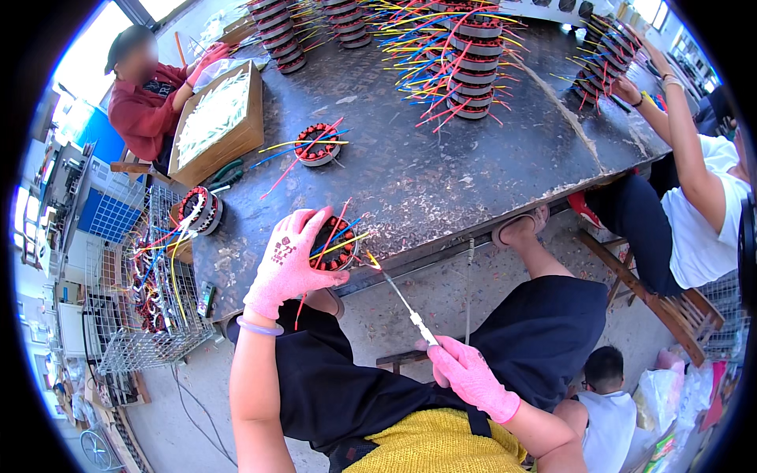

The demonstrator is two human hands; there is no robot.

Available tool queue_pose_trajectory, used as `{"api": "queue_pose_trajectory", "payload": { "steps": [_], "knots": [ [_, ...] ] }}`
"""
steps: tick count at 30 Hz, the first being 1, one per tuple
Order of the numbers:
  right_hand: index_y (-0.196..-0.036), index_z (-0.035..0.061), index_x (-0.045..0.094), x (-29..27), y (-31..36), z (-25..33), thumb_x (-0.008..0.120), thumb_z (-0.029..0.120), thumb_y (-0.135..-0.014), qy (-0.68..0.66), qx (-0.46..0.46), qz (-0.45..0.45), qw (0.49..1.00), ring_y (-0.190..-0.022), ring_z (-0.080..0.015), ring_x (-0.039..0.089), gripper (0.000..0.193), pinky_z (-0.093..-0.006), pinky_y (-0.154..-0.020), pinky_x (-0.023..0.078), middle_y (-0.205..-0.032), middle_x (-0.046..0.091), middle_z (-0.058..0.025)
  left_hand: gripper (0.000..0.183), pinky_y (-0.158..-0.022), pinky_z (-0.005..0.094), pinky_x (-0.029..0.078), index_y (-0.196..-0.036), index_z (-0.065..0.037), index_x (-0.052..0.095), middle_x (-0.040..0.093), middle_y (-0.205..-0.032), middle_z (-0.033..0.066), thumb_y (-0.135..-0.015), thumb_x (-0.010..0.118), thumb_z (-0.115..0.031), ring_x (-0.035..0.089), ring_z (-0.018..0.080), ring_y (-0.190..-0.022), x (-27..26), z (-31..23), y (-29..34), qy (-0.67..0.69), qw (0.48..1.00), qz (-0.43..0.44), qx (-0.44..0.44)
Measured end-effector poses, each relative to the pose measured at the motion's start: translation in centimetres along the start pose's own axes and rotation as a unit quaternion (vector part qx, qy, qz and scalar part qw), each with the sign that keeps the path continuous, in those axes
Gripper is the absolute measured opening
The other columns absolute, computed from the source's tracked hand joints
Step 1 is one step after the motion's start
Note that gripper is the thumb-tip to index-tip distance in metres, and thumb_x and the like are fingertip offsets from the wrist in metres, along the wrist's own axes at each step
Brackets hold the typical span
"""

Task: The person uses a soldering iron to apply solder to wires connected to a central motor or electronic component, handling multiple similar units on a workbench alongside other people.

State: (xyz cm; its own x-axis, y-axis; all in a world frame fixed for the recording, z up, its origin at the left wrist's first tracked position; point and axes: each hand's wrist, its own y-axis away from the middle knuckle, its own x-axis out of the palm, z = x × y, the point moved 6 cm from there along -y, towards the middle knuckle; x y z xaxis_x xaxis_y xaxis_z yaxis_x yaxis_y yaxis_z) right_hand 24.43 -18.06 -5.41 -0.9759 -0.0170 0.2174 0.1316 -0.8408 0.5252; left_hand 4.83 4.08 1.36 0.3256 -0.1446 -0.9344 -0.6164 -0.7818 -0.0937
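At the table's near edge my left hand (288,260), in a pink glove, grips a ring-shaped motor stator (337,246) with red windings. Red, blue and yellow lead wires stick out of it, and the hand hides its left side. My right hand (473,377), also gloved in pink, is closed on a slim strand with a thick white section (423,327). The strand runs up toward the stator's right side, where its end meets reddish-yellow wire ends; whether they are joined I cannot tell. Farther back lies another stator (317,146) with loose leads.
Tall stacks of wired stators (473,71) stand on the dark worktable (410,185). A cardboard box (252,118) of white pieces, pliers (227,173) and a white-laced stator (201,211) are leftward. A wire basket (118,351) stands beside the table. Co-workers sit left and right; another person is low at right.
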Motion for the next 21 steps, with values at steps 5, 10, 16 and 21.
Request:
{"api": "queue_pose_trajectory", "payload": {
  "steps": [5, 10, 16, 21],
  "knots": [
    [-0.123, -0.0012, 0.060, -0.09, -0.10, 0.16, 0.050, 0.023, -0.104, 0.026, -0.015, 0.001, 1.000, -0.059, -0.0073, 0.048, 0.032, -0.0270, -0.056, 0.042, -0.066, 0.052, -0.0011, 0.098, -0.108, 0.0460, 0.038, -0.142, -0.007, 0.048, 0.052, -0.130, 0.0181, -0.058, 0.088, -0.036, 0.049, 0.0395, -0.123, 0.13, 0.20, 0.04, 0.000, 1.000, -0.001, 0.002],
    [-0.123, -0.0010, 0.060, -0.13, -0.21, -0.16, 0.049, 0.023, -0.104, 0.022, -0.013, 0.003, 1.000, -0.058, -0.0071, 0.048, 0.032, -0.0270, -0.056, 0.042, -0.066, 0.052, -0.0007, 0.096, -0.108, 0.0471, 0.037, -0.140, -0.006, 0.049, 0.051, -0.130, 0.0175, -0.060, 0.088, -0.040, 0.049, 0.0395, -0.124, 0.16, 0.15, 0.04, -0.003, 1.000, -0.001, 0.001],
    [-0.123, -0.0004, 0.061, 0.07, -0.08, 0.06, 0.050, 0.023, -0.104, -0.003, -0.003, 0.004, 1.000, -0.059, -0.0057, 0.047, 0.032, -0.0259, -0.056, 0.041, -0.067, 0.051, 0.0003, 0.099, -0.108, 0.0453, 0.039, -0.143, -0.006, 0.047, 0.052, -0.130, 0.0181, -0.057, 0.088, -0.032, 0.050, 0.0391, -0.123, 0.12, 0.17, -0.02, 0.002, 1.000, 0.003, -0.004],
    [-0.123, -0.0003, 0.061, -0.07, -0.02, -0.04, 0.050, 0.023, -0.104, -0.007, 0.001, 0.001, 1.000, -0.060, -0.0057, 0.047, 0.032, -0.0255, -0.056, 0.041, -0.068, 0.052, 0.0005, 0.099, -0.108, 0.0454, 0.038, -0.143, -0.006, 0.047, 0.052, -0.130, 0.0181, -0.056, 0.088, -0.033, 0.050, 0.0390, -0.123, 0.16, 0.12, 0.02, 0.001, 1.000, 0.000, 0.001]
  ]
}}
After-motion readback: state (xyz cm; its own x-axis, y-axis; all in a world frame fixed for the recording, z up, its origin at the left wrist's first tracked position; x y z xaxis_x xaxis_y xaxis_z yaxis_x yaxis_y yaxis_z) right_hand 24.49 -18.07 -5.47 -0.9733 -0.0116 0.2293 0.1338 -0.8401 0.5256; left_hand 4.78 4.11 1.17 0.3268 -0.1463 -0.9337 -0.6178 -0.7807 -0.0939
